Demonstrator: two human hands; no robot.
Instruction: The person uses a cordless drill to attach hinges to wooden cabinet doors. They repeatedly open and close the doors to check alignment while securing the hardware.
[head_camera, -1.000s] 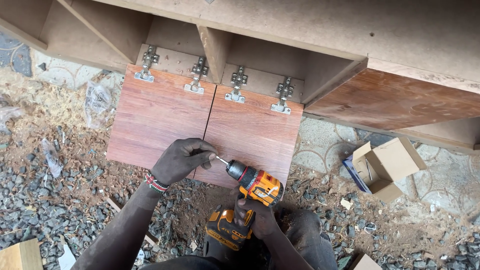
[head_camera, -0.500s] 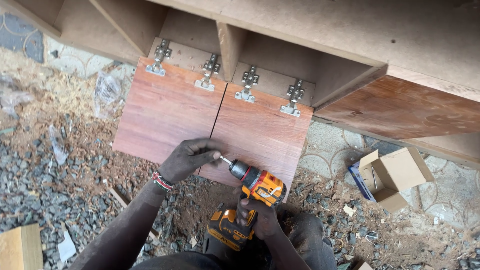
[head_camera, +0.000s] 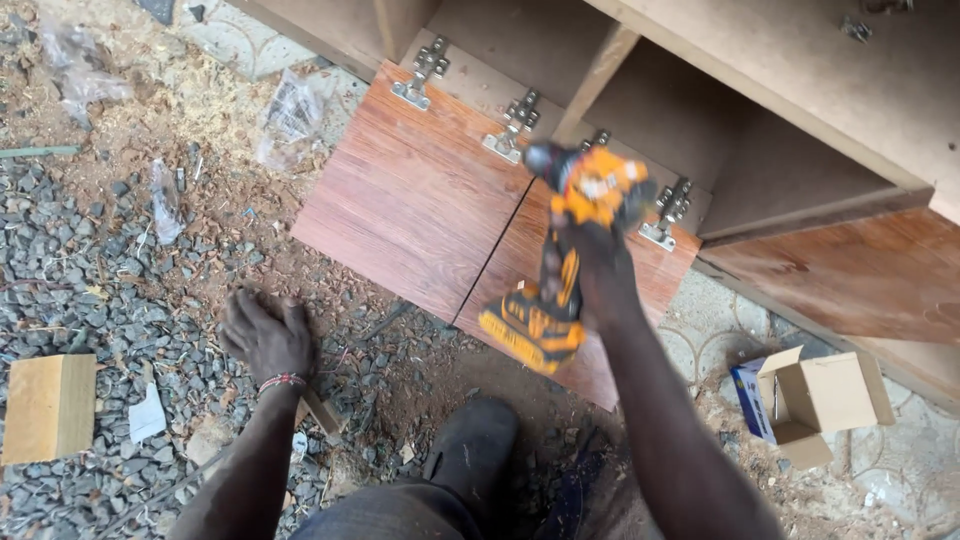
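**Drill up, other hand on the ground**

Head view: R hand (head_camera: 592, 262) is shut tight round the grip of the orange drill (head_camera: 565, 255), held up in the air over the two brown doors (head_camera: 420, 195), tip pointing at the hinges (head_camera: 512, 125). L hand (head_camera: 265, 335) lies flat on the gravel (head_camera: 90, 290), fingers (head_camera: 240, 308) spread, holding nothing. Open cardboard box (head_camera: 815, 400) sits w/ its flaps up, near R arm. Wood block (head_camera: 48, 408) far left.

The cordless drill (head_camera: 565, 255) is showing orange with black trim and a black-striped battery base. The two cabinet doors (head_camera: 420, 195) are wearing a reddish-brown wood grain with silver hinges (head_camera: 512, 125), while the small cardboard box (head_camera: 815, 400) is showing plain tan with one blue side.
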